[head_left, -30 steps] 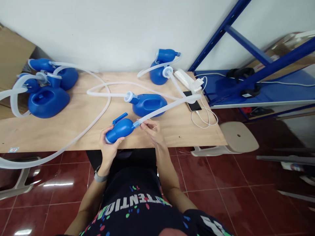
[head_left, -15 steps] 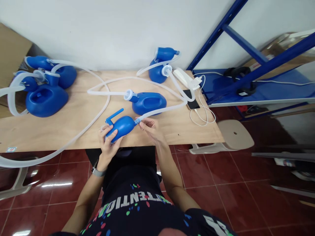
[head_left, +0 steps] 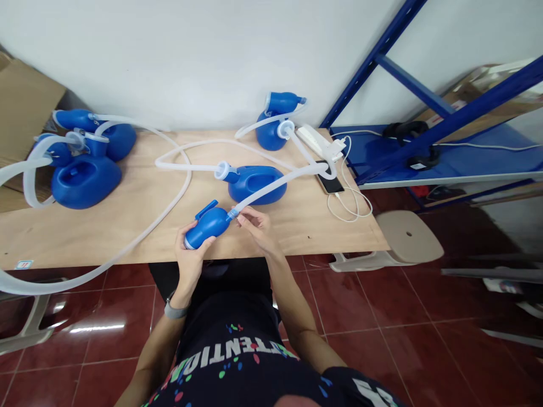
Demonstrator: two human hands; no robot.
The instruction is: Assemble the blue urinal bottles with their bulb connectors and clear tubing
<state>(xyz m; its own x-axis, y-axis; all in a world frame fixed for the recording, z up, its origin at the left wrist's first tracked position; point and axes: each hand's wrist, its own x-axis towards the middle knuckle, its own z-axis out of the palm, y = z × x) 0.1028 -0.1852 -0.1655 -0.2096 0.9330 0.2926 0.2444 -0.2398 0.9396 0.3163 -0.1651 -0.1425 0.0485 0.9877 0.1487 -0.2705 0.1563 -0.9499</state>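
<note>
My left hand [head_left: 190, 249] wraps round the wide end of a blue plastic urinal cup [head_left: 208, 228], which tilts over the table's front edge. A blue strip-like handle [head_left: 206, 210] sits along the cup's far side. At the cup's narrow neck, the fingers of my right hand [head_left: 259, 229] pinch the joint where a translucent white hose [head_left: 275, 185] is fitted; small details between these fingertips are hidden. Just beyond lies a blue urinal bottle [head_left: 259, 183] on its side, with a white-rimmed mouth and another hose [head_left: 186, 165] at it.
More blue urinal bottles [head_left: 87, 183] with cups and hoses stand at the left, by a cardboard box [head_left: 29, 102]. Another bottle [head_left: 271, 133] is against the wall. A power strip [head_left: 316, 141] and charging phone [head_left: 331, 182] lie right of it. A blue shelf rack [head_left: 407, 85] borders the table [head_left: 335, 237].
The cup has turned in my left hand, so its blue handle now lies close to the body instead of sticking out. My right hand stays at the hose joint. The view has shifted slightly.
</note>
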